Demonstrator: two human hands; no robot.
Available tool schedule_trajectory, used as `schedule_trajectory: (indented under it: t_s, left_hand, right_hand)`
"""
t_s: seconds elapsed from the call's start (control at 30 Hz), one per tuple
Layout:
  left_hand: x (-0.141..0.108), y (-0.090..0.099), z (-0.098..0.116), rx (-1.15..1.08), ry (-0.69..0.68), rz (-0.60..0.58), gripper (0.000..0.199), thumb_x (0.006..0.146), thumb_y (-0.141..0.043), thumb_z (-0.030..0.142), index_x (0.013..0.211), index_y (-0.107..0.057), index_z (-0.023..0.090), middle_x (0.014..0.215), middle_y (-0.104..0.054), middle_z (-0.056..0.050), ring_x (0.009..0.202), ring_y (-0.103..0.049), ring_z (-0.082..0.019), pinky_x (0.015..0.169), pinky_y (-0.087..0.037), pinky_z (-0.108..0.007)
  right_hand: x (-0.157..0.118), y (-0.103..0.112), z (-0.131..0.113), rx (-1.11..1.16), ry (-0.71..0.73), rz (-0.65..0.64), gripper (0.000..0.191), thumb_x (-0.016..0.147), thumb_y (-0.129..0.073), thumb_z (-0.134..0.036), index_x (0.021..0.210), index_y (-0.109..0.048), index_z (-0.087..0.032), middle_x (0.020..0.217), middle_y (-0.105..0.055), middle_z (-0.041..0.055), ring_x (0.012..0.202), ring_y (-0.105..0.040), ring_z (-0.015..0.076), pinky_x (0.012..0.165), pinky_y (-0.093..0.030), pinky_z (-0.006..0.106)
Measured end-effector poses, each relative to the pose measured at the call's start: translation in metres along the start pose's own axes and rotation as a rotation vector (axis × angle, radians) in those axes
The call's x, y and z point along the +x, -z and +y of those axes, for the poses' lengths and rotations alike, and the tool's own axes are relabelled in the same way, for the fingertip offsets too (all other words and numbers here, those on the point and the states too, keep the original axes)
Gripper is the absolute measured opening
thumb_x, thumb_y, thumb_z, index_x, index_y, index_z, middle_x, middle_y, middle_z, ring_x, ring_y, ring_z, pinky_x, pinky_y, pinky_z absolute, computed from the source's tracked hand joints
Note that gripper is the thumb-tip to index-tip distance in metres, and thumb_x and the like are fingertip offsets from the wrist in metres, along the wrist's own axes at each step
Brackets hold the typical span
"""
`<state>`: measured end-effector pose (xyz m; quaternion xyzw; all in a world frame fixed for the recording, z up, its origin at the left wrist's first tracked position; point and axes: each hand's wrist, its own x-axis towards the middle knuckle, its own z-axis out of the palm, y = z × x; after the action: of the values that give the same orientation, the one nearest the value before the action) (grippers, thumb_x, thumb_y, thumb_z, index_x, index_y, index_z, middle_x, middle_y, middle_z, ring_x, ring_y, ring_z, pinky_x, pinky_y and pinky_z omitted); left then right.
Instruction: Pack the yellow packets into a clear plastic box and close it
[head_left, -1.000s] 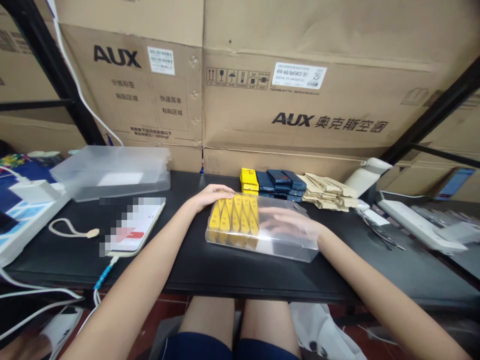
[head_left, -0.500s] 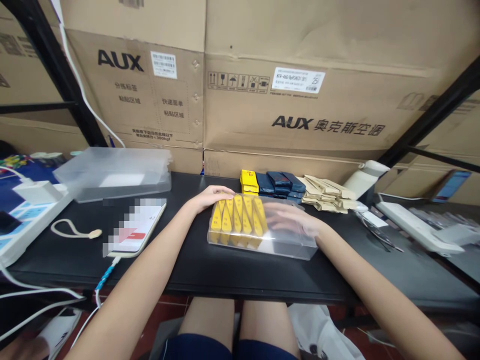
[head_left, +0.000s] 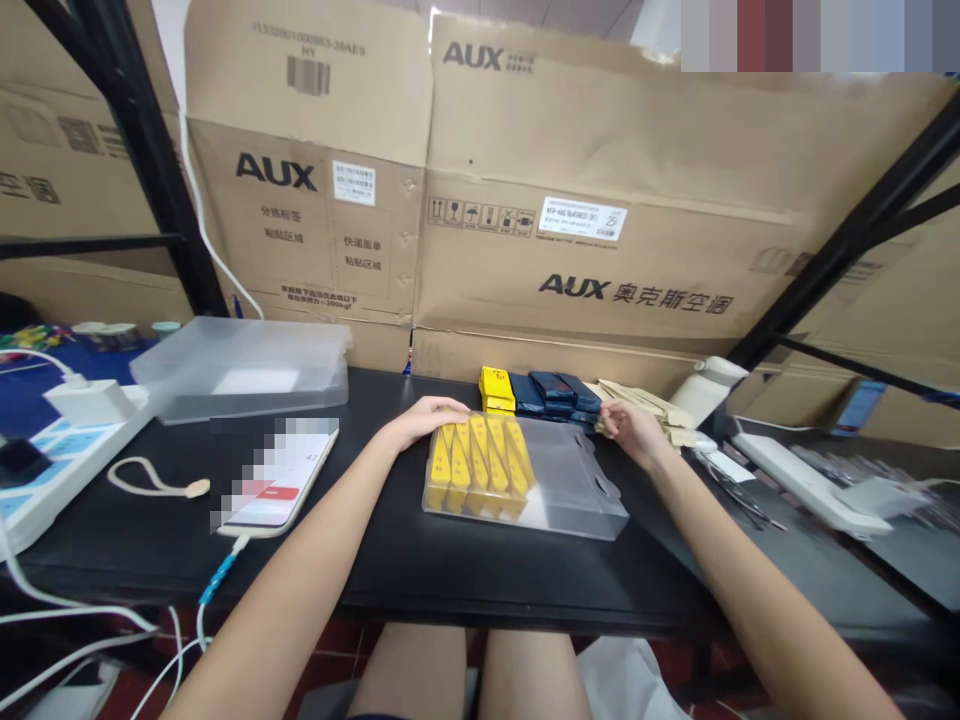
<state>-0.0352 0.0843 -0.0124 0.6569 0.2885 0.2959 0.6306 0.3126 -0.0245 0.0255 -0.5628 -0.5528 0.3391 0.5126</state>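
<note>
A clear plastic box [head_left: 570,490] lies on the black desk, with several yellow packets [head_left: 480,470] standing in a row in its left part. My left hand [head_left: 429,420] grips the box's far left corner, fingers curled over the rim. Behind the box's right end is my right hand [head_left: 634,428], its fingers closed at the place where the navy packets [head_left: 559,390] meet the beige packets [head_left: 649,400]. What those fingers hold, if anything, I cannot make out. A small yellow pile [head_left: 496,387] stands left of the navy ones.
Left are an empty clear box [head_left: 240,372], a phone [head_left: 289,480] on a cable, a strap [head_left: 157,480] and a white power strip [head_left: 75,440]. At right stand a pale bottle [head_left: 701,392] and a white device [head_left: 814,485]. Cardboard [head_left: 600,250] walls the back.
My right hand has come out of the clear box and moved back to the navy and beige packets. My left hand stays at the box corner. The view has tilted up.
</note>
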Motion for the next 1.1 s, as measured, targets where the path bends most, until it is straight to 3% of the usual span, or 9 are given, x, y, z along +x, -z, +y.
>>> schedule_trajectory:
  t_s: [0.1,0.2,0.33,0.43,0.6,0.83,0.93,1.03,1.1]
  left_hand:
    - [0.000,0.000,0.000,0.013,0.003,0.020,0.037,0.061,-0.077,0.038,0.092,-0.072,0.018,0.098,-0.071,-0.007,0.095,-0.064,-0.022,0.090,-0.045,-0.034]
    - [-0.001,0.000,0.000,0.027,-0.014,0.018,0.038,0.061,-0.076,0.039,0.092,-0.072,0.018,0.099,-0.071,-0.007,0.097,-0.063,-0.023,0.091,-0.045,-0.034]
    - [-0.004,-0.001,0.002,0.056,-0.026,0.016,0.040,0.061,-0.076,0.039,0.094,-0.072,0.018,0.100,-0.071,-0.008,0.098,-0.063,-0.023,0.091,-0.044,-0.035]
    - [-0.004,-0.001,0.002,0.054,-0.023,0.018,0.039,0.061,-0.076,0.038,0.094,-0.072,0.018,0.100,-0.071,-0.007,0.097,-0.063,-0.023,0.089,-0.044,-0.034]
    - [-0.004,-0.001,0.002,0.060,-0.031,0.004,0.036,0.064,-0.075,0.037,0.094,-0.072,0.018,0.100,-0.071,-0.007,0.098,-0.062,-0.023,0.088,-0.045,-0.033]
    - [-0.003,0.000,-0.001,0.056,-0.029,0.016,0.041,0.061,-0.077,0.040,0.095,-0.072,0.017,0.101,-0.070,-0.008,0.098,-0.062,-0.023,0.090,-0.044,-0.034]
    - [-0.002,0.000,-0.002,0.039,-0.039,0.019,0.041,0.060,-0.077,0.040,0.094,-0.072,0.017,0.101,-0.070,-0.008,0.098,-0.062,-0.023,0.091,-0.044,-0.035]
    - [-0.001,0.000,-0.002,0.019,-0.020,0.021,0.040,0.060,-0.078,0.039,0.093,-0.072,0.017,0.099,-0.071,-0.008,0.097,-0.063,-0.024,0.091,-0.044,-0.035]
    - [-0.001,-0.001,-0.002,0.010,-0.005,0.020,0.040,0.060,-0.078,0.039,0.092,-0.072,0.017,0.098,-0.071,-0.008,0.096,-0.063,-0.024,0.090,-0.045,-0.036]
  right_hand:
    - [0.013,-0.023,-0.012,-0.006,0.083,0.141,0.020,0.071,-0.058,-0.040,0.081,-0.055,-0.022,0.069,-0.061,-0.0003,0.045,-0.046,0.0092,0.045,-0.038,0.025]
    - [0.027,-0.060,-0.027,-0.236,0.249,0.114,0.026,0.069,-0.066,-0.040,0.085,-0.059,-0.020,0.078,-0.064,0.0041,0.059,-0.057,0.0148,0.057,-0.047,0.030]
    - [0.046,-0.101,-0.040,-0.769,0.537,-0.141,0.022,0.072,-0.065,-0.026,0.092,-0.062,-0.018,0.096,-0.065,0.0088,0.086,-0.062,0.0224,0.080,-0.048,0.037]
    - [0.058,-0.116,-0.040,-0.978,0.561,-0.230,0.037,0.071,-0.068,-0.021,0.106,-0.060,-0.014,0.109,-0.063,0.0141,0.099,-0.060,0.0261,0.088,-0.045,0.039]
    - [0.071,-0.120,-0.034,-1.057,0.544,-0.190,0.039,0.071,-0.066,-0.017,0.109,-0.059,-0.011,0.107,-0.063,0.0160,0.098,-0.059,0.0271,0.088,-0.044,0.038]
    - [0.074,-0.122,-0.039,-1.102,0.595,-0.044,0.013,0.080,-0.050,-0.012,0.083,-0.063,-0.014,0.092,-0.065,0.0158,0.090,-0.058,0.0279,0.083,-0.042,0.040]
    - [0.072,-0.116,-0.045,-1.062,0.636,0.053,0.014,0.083,-0.046,-0.012,0.082,-0.060,-0.016,0.102,-0.065,0.0159,0.098,-0.056,0.0282,0.086,-0.041,0.041]
    - [0.062,-0.103,-0.049,-0.913,0.669,0.183,0.015,0.087,-0.043,-0.017,0.091,-0.057,-0.017,0.102,-0.065,0.0128,0.097,-0.059,0.0250,0.085,-0.045,0.039]
    - [0.051,-0.091,-0.048,-0.596,0.642,0.261,0.013,0.087,-0.047,-0.027,0.088,-0.057,-0.018,0.087,-0.067,0.0074,0.081,-0.063,0.0216,0.077,-0.050,0.036]
